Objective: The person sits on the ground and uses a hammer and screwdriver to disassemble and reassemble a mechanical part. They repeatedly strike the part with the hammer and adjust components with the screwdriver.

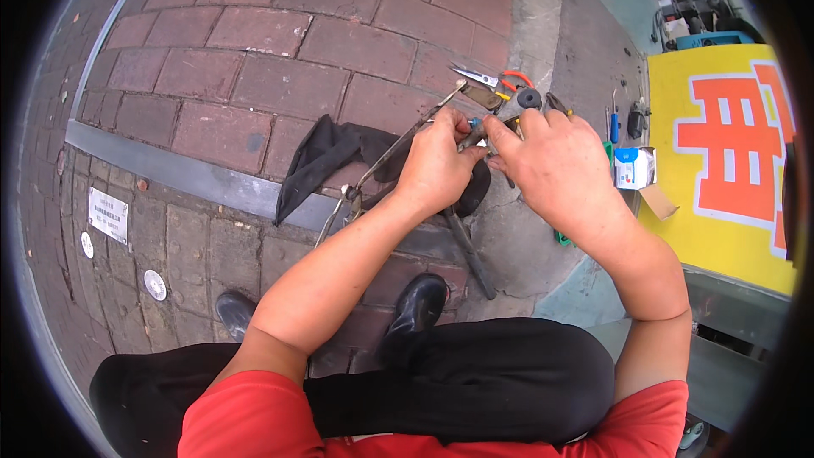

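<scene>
Gripping a dark rod (471, 137) with left hand (437, 161) and right hand (560, 157), both pinched on it, above the pavement (284, 89). Black cloth (326, 161) bunched left of it; scissors (479, 76) lie just beyond.

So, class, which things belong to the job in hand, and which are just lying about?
Likely in the job:
dark rod, held by left hand and right hand
thin rod
black cloth

Apparently lying about:
red-handled scissors
blue-handled tool
blue-and-white box
</scene>
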Motion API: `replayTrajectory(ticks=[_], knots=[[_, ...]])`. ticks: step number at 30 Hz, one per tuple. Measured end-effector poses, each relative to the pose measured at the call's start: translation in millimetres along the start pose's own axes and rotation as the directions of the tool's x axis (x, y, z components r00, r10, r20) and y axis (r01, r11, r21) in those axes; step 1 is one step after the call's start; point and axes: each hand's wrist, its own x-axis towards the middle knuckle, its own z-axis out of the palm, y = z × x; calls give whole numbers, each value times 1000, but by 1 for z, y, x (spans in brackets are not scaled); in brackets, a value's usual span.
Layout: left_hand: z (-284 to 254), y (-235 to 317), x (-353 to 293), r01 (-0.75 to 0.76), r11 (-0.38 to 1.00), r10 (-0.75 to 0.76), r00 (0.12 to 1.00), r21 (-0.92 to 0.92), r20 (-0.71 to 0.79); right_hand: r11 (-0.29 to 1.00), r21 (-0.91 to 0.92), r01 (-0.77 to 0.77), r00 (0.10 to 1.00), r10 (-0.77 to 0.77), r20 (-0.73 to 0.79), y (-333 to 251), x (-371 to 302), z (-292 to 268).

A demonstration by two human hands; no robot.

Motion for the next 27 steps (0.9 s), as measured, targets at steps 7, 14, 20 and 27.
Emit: replayTrajectory(ticks=[7, 14, 20, 27], knots=[[3, -3, 1, -40, 999, 40, 999, 2, -1, 991, -61, 119, 992, -116, 44, 8, 19, 5], [2, -4, 0, -51, 998, 51, 999, 23, -1, 989, -77, 127, 991, -123, 58, 7, 25, 7], [-5, -5, 5, -20, 1000, 20, 999, 13, -30, 946, 320, -56, 972, 125, -198, 18, 8, -6], [-13, -5, 8, 34, 999, -34, 999, 14, -29, 375, 891, -256, 879, 474, 53, 7, -6, 14]])
